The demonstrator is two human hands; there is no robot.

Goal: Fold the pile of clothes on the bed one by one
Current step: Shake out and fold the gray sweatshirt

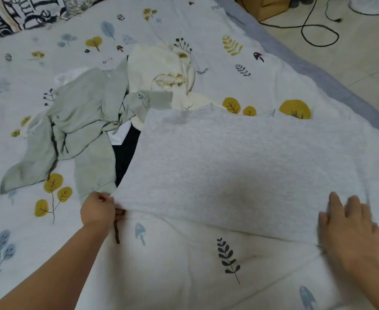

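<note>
- Grey garment (240,166) is spread out flat on the bed (184,276), taking up most of the right half of what we see, with its near edge running across between our two hands.
- Our left hand (98,209) has its fingers curled round the near left corner of that grey piece, pinching the fabric and lifting the corner a bit off the sheet.
- Our right hand (349,227) lies on the near right corner, fingers straight and spread, pressing the cloth down flat. It's a bit blurry, but it isn't gripping anything.
- Rest of the pile sits further back and to the left: a crumpled pale green garment (72,135), a cream one with brownish marks (161,70) behind it, and something dark (126,153) poking out just beside the grey piece's left edge. We can't really tell what the dark item is.
- Bedsheet is white with leaf, tree and mushroom prints.
- Over on the far right there's tiled floor with a black cable (318,30) looping across it and a cardboard box (266,7) at the top.
</note>
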